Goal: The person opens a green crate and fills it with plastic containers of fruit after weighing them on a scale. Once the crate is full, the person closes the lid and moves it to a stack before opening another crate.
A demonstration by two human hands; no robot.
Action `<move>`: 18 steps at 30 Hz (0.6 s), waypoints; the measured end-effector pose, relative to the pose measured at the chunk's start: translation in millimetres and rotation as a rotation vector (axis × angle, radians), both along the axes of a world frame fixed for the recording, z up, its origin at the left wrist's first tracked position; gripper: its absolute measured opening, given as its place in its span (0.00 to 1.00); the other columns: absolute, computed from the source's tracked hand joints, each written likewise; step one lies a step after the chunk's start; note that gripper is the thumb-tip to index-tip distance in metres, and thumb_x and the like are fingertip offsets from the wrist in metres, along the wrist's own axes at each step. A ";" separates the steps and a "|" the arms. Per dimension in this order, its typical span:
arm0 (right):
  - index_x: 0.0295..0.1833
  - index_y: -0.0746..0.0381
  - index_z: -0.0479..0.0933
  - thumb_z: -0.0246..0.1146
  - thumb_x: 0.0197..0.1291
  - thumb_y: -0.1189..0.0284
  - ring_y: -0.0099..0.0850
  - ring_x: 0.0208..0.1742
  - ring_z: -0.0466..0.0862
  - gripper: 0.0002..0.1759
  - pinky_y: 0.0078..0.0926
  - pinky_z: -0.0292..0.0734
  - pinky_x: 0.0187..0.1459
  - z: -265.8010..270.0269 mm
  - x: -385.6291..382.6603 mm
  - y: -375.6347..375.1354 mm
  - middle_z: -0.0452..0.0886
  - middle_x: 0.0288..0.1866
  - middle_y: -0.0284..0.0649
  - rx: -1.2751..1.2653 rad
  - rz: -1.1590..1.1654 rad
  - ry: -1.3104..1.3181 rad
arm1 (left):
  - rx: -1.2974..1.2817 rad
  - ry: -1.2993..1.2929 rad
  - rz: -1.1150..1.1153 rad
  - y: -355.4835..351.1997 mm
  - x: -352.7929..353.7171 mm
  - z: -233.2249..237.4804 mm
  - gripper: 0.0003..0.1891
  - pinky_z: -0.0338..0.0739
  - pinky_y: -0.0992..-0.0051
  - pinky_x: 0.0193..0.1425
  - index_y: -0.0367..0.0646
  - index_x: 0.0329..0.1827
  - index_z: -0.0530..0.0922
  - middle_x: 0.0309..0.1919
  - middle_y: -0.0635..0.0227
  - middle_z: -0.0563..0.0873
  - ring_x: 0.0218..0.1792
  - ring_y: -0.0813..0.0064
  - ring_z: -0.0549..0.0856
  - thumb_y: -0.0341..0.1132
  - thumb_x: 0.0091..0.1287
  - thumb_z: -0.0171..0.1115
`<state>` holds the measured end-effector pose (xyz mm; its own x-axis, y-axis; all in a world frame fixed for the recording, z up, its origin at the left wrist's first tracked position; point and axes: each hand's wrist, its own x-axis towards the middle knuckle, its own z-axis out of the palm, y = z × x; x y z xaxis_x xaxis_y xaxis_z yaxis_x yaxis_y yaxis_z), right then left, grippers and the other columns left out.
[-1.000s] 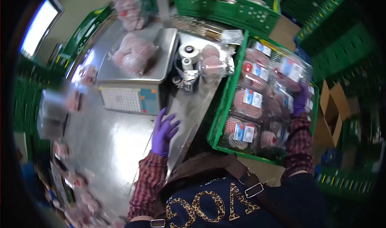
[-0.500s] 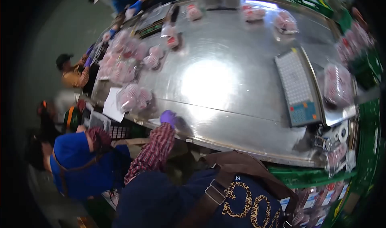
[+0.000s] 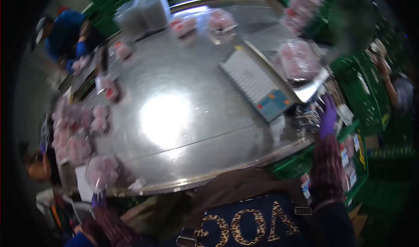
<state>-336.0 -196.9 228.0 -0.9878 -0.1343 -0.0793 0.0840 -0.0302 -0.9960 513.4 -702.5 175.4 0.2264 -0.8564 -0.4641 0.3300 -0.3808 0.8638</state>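
Note:
My right hand [image 3: 328, 116], in a purple glove, reaches to the right front corner of the steel table with its fingers apart. It is over a jumble of small items [image 3: 309, 116] beside the weighing scale. The scale's keypad panel [image 3: 255, 83] has white keys and a blue section, and a clear-wrapped pack of pink, round pieces [image 3: 299, 60] lies on its metal plate. At the left front, my gloved left hand [image 3: 99, 200] is at the near edge of a clear bag of pink-and-white round pieces [image 3: 103, 172]. Its fingers are mostly hidden and blurred.
More bagged packs [image 3: 72, 136] are heaped on the left of the steel table [image 3: 196, 103]; others stand along the back. Clear plastic containers [image 3: 144, 16] are stacked at the far edge. Green crates [image 3: 360, 90] line the right side. A person in blue [image 3: 70, 33] works at the far left.
The view has swung right. My left hand has gone from the table's front edge to the bagged pack at the left corner. My right hand has come into view beside the scale.

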 end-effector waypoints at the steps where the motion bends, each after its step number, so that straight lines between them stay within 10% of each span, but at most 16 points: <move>1: 0.63 0.59 0.61 0.50 0.62 0.65 0.32 0.55 0.72 0.24 0.31 0.69 0.53 -10.3 -21.7 2.8 0.68 0.58 0.41 0.087 0.072 0.138 | 0.020 0.055 0.056 8.9 -5.8 5.9 0.17 0.73 0.62 0.58 0.33 0.56 0.66 0.54 0.55 0.71 0.53 0.60 0.72 0.33 0.67 0.43; 3: 0.62 0.58 0.63 0.52 0.62 0.63 0.31 0.49 0.76 0.23 0.28 0.74 0.45 6.1 -46.6 -12.2 0.72 0.52 0.39 -0.033 -0.043 -0.011 | 0.092 0.213 0.272 15.5 -15.4 7.7 0.16 0.73 0.65 0.59 0.32 0.55 0.67 0.53 0.55 0.72 0.53 0.61 0.73 0.31 0.66 0.46; 6: 0.58 0.58 0.67 0.52 0.62 0.64 0.30 0.46 0.77 0.19 0.23 0.73 0.43 11.0 -70.9 -19.3 0.74 0.48 0.38 0.018 0.137 -0.058 | -0.189 -0.326 -0.403 -6.2 6.8 -34.7 0.13 0.73 0.67 0.59 0.29 0.47 0.70 0.49 0.56 0.73 0.52 0.61 0.73 0.28 0.64 0.49; 8: 0.56 0.58 0.69 0.53 0.61 0.68 0.29 0.45 0.77 0.18 0.22 0.73 0.43 -25.3 -100.0 -13.0 0.76 0.45 0.37 0.001 0.347 0.006 | -0.205 -0.019 -0.230 1.6 -29.4 -36.9 0.10 0.74 0.69 0.58 0.28 0.43 0.71 0.46 0.57 0.74 0.50 0.62 0.73 0.27 0.63 0.50; 10: 0.56 0.61 0.69 0.56 0.58 0.77 0.29 0.45 0.77 0.18 0.22 0.73 0.44 4.9 -78.3 -14.5 0.77 0.42 0.37 0.592 0.465 0.440 | -0.233 0.022 -0.205 -2.3 -85.0 -24.1 0.10 0.76 0.70 0.55 0.28 0.43 0.71 0.44 0.55 0.76 0.51 0.62 0.74 0.26 0.62 0.51; 12: 0.51 0.64 0.70 0.56 0.56 0.80 0.29 0.45 0.77 0.15 0.24 0.74 0.47 -45.4 -87.7 0.6 0.76 0.41 0.38 0.080 0.507 0.137 | -0.209 -0.053 -0.263 25.7 -178.3 27.0 0.07 0.77 0.74 0.52 0.29 0.40 0.72 0.37 0.59 0.78 0.48 0.68 0.75 0.24 0.62 0.51; 15: 0.42 0.65 0.71 0.56 0.54 0.80 0.30 0.42 0.76 0.09 0.27 0.75 0.46 -48.0 -30.1 21.3 0.75 0.38 0.39 -0.359 0.420 -0.139 | -0.320 -1.031 -0.873 71.7 -308.6 70.6 0.07 0.76 0.74 0.52 0.34 0.41 0.72 0.39 0.63 0.76 0.45 0.68 0.75 0.25 0.62 0.50; 18: 0.32 0.64 0.68 0.54 0.51 0.77 0.31 0.35 0.73 0.02 0.31 0.73 0.43 -26.4 36.2 45.9 0.72 0.33 0.39 -0.693 0.165 -0.433 | -0.435 0.390 -0.994 88.6 -423.9 58.7 0.06 0.69 0.70 0.59 0.35 0.39 0.72 0.38 0.65 0.76 0.44 0.69 0.76 0.23 0.62 0.48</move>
<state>-299.9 -151.0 201.6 -0.8523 -0.4328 -0.2938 0.5124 -0.5779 -0.6352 89.5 -614.0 234.1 -0.7321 -0.6808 0.0245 0.3246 -0.3171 0.8911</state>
